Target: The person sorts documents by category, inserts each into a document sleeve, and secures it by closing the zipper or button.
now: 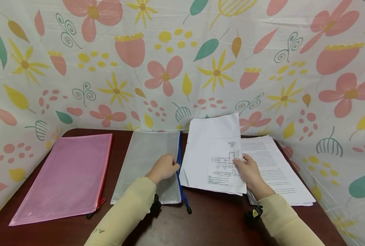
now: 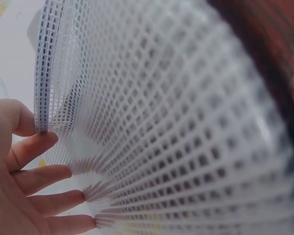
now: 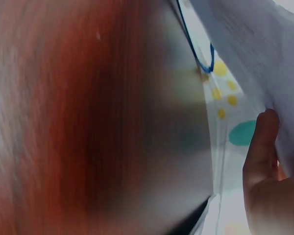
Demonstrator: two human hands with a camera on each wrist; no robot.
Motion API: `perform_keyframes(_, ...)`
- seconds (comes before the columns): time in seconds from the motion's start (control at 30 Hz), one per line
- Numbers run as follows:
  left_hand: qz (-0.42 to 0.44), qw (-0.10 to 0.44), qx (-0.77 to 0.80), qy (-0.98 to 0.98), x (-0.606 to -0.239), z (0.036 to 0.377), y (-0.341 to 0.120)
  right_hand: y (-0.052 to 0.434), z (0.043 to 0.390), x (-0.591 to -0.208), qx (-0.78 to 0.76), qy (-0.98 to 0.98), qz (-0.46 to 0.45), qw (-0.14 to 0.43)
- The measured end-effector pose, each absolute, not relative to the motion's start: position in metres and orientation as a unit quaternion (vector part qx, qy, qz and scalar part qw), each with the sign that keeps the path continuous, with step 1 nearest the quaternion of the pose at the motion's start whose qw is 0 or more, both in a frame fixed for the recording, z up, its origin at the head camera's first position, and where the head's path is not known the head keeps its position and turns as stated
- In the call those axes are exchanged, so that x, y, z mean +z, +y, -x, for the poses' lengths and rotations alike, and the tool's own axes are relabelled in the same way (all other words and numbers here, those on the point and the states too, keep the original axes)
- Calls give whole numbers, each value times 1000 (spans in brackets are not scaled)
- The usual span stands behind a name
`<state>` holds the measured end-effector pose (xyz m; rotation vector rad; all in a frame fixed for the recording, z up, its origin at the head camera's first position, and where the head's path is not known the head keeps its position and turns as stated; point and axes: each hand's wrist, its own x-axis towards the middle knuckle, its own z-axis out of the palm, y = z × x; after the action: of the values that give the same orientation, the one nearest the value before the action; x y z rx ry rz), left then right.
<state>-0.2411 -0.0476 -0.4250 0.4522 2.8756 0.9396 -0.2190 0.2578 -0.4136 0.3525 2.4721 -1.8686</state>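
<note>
A clear-grey mesh zipper pouch [image 1: 145, 153] with a blue zip edge lies in the middle of the table. My left hand [image 1: 164, 167] pinches its zip-side edge between thumb and index finger. Close up in the left wrist view, the mesh sheet [image 2: 176, 107] bows beside the other fingers, which are spread. My right hand [image 1: 249, 171] grips the right edge of several printed sheets [image 1: 200, 153] that bear a line drawing. These sheets are raised at the pouch's right side, their left edge near the blue zip.
A pink mesh zipper pouch [image 1: 68, 171] with a red zip lies at the left. Further right a stack of printed pages [image 1: 271, 171] lies on the dark wooden table [image 1: 213, 218]. A flower-patterned cloth [image 1: 170, 41] hangs behind and along the table's sides.
</note>
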Motion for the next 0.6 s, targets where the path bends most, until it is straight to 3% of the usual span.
perform_keyframes(0.43,-199,25,247,948,-428,242,-44,240,220,-430,-597,794,-110,28)
perform_keyframes(0.6,-185,46,230,954,-426,243,-43,237,221,-432,-587,802,-108,30)
